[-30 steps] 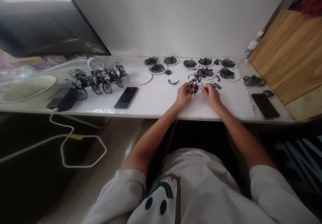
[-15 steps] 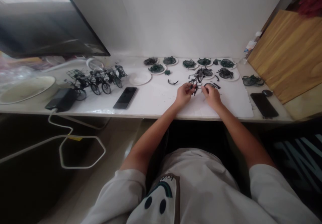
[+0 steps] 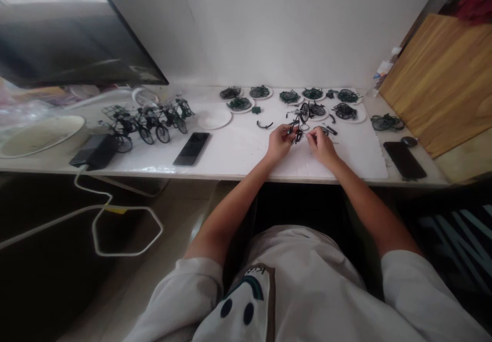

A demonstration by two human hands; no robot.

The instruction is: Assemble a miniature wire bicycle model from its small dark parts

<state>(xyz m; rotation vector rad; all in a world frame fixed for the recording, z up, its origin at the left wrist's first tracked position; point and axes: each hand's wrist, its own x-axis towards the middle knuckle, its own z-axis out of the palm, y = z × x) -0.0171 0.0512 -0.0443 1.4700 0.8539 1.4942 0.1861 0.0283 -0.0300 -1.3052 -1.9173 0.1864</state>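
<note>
My left hand (image 3: 280, 141) is closed on a partly built black miniature bicycle (image 3: 299, 135), whose wheel (image 3: 304, 113) points towards the wall. Just right of the frame is my right hand (image 3: 321, 144), its thumb and fingers pinched together; whatever it holds is too small to name. A small ring (image 3: 304, 127) shows between the hands. Beyond my left hand lies a curved black part (image 3: 265, 124). Loose black parts (image 3: 330, 129) lie on the white sheet beyond my right hand.
Several plates of bicycle parts (image 3: 239, 104) line the wall side. An unoccupied plate (image 3: 214, 119), a phone (image 3: 191, 148), assembled miniature bicycles (image 3: 156, 121) and a black adapter (image 3: 95, 152) are left. Another phone (image 3: 405, 160) and a wooden board (image 3: 442, 80) are right.
The miniature bicycle has turned slightly in my left hand, its wheel shifting a little left. My right hand has moved slightly left, closer to the frame.
</note>
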